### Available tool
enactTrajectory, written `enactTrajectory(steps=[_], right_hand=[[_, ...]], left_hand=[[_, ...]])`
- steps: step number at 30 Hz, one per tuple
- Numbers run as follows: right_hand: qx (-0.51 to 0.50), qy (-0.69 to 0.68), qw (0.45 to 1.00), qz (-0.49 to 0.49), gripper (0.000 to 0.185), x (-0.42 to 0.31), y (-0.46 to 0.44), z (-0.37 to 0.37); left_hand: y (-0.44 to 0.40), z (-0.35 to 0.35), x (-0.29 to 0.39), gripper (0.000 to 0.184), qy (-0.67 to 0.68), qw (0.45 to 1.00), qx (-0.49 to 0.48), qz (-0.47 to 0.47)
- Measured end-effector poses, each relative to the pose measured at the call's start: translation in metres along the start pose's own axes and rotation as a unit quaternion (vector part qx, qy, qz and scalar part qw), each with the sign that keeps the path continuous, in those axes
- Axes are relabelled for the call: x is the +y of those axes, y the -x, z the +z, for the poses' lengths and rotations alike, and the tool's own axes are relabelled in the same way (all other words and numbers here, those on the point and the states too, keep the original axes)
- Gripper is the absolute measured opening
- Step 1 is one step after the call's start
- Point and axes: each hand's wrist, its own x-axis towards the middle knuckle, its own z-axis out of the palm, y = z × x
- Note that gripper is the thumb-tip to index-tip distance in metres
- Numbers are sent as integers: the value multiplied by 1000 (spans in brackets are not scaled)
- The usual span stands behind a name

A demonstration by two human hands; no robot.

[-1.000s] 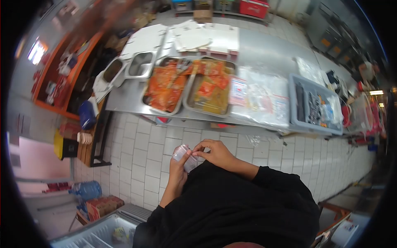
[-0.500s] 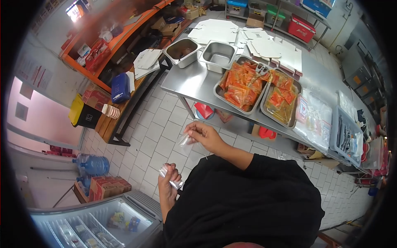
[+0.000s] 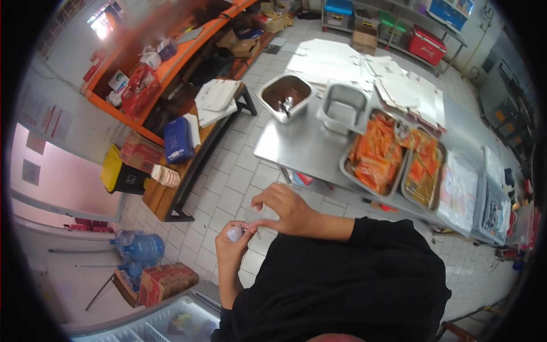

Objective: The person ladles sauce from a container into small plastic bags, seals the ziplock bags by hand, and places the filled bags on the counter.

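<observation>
The left hand [image 3: 229, 253] curls round a clear plastic bundle [image 3: 234, 233], held in front of the body above the tiled floor [image 3: 218, 200]. The right hand [image 3: 292, 212] arches close beside it; whether its fingers pinch any film cannot be told. A loose grip could let slick plastic slip floorward.
</observation>
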Motion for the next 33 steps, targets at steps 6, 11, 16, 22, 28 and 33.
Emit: enactTrajectory(steps=[6,11,16,22,28,33], right_hand=[[-121,-307,904,272,26,43,-97,36],[-195,-391,850,295,22,94,-151,87],[-312,-562,706,296,20,122,-202,120],[-210,-623,661,361,22,151,-278,130],[11,-638,690,343,28,157,-338,130],[138,-408,872,232,36,137,-352,157]], left_hand=[[-82,-34,35,18,32,984,152,89],[-116,-74,46,18,100,979,179,12],[-152,-130,20,21,426,904,-5,-44],[-247,-179,48,17,529,842,-65,-89],[-341,-220,106,17,435,858,-268,-45],[-394,-226,132,31,-5,956,-96,278]])
